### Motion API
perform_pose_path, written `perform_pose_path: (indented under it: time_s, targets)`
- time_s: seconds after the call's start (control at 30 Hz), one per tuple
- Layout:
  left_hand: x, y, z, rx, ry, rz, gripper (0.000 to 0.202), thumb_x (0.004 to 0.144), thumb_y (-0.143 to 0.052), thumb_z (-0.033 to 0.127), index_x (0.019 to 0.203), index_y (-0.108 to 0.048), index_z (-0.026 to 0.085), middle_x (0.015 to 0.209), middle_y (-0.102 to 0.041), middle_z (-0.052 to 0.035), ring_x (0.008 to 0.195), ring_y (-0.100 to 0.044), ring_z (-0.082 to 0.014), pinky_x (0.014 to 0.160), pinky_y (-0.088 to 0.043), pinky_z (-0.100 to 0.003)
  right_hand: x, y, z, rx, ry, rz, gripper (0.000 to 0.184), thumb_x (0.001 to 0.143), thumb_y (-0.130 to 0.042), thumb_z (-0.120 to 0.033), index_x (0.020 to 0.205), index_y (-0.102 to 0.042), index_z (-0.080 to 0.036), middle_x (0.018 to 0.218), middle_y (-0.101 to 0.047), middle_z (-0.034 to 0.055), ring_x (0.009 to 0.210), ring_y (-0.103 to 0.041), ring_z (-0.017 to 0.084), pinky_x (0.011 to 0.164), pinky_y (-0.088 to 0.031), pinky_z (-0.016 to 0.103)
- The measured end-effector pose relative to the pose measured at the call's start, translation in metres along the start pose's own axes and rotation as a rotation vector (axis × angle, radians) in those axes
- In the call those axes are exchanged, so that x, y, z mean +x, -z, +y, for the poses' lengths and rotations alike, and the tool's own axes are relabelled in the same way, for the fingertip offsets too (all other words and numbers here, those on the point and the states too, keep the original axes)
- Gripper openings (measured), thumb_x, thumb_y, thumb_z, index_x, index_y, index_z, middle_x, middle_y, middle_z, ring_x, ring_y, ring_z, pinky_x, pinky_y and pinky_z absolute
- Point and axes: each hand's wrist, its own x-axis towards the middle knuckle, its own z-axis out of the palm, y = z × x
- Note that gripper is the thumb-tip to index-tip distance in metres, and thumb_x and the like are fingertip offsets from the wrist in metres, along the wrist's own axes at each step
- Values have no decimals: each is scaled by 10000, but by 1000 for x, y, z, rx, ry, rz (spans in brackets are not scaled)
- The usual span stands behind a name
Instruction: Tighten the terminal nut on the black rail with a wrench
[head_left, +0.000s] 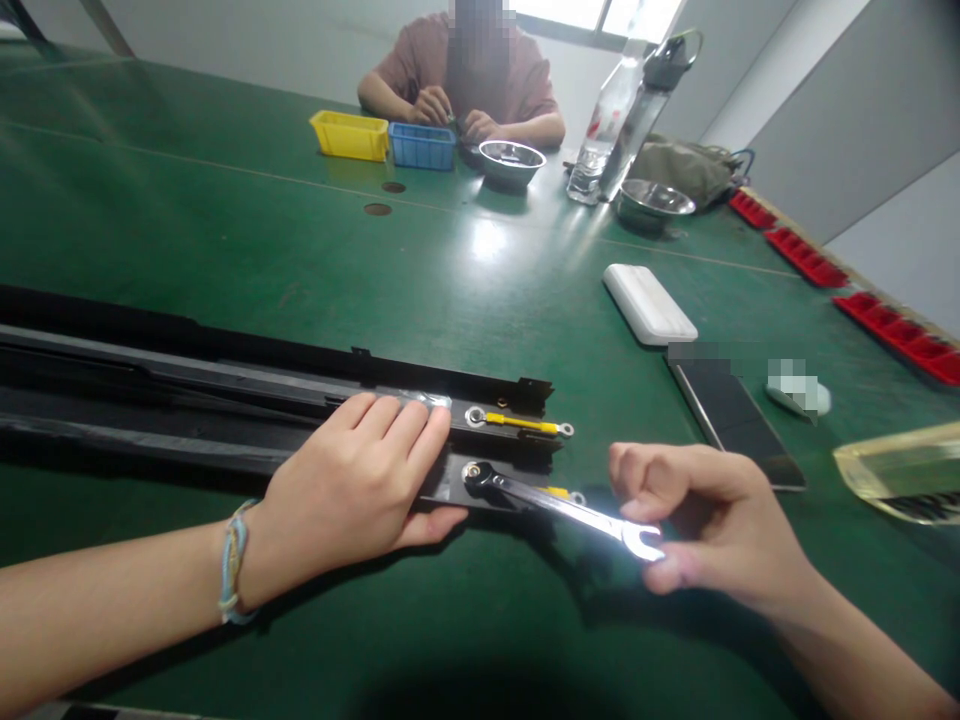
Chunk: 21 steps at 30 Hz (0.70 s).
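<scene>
A long black rail assembly (225, 385) lies across the green table. My left hand (360, 480) rests flat on its right end, fingers together and stretched out, holding it down. Two short yellow-sleeved wires with ring terminals (521, 423) sit at that end. A shiny metal wrench (562, 505) has its ring end on a bolt at the rail's end. My right hand (697, 525) pinches the wrench's open-jaw end between thumb and fingers.
A white box (649, 303), a dark phone (731, 415) and a clear yellowish tray (900, 470) lie to the right. Red bins (892, 330) line the right edge. Across the table a person sits behind yellow (349, 135) and blue (422, 146) bins, metal bowls (511, 160) and bottles (607, 120).
</scene>
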Motion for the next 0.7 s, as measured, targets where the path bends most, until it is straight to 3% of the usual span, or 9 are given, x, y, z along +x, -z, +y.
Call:
perform_pose_path:
  time_s: [0.2,0.5,0.7]
  targets:
    - [-1,3,-1,2,-2,3,599,889,-399,548,1034,-647,23,864,-666,-161,739,-616,-284,631,-479,-407,1,1,-1,22,-18,71,172,686,-849,-347,794,-762,-245,571,-600,-15,530,-501,142,505,-393,288]
    - [-2,2,-2,4,1,-5,601,896,-379,550,1038,-647,31,852,-657,-147,730,-621,-290,615,-482,-409,6,-2,0,-168,-134,362,168,701,-813,-441,799,-783,-308,751,-727,18,648,-640,185,532,-505,274]
    - [-1,0,-1,5,-3,-6,597,898,-378,544,1033,-647,29,858,-656,-146,731,-624,-293,611,-486,-410,8,0,6,-260,-192,424,101,734,-797,-328,835,-809,-330,764,-747,9,662,-644,181,553,-519,270]
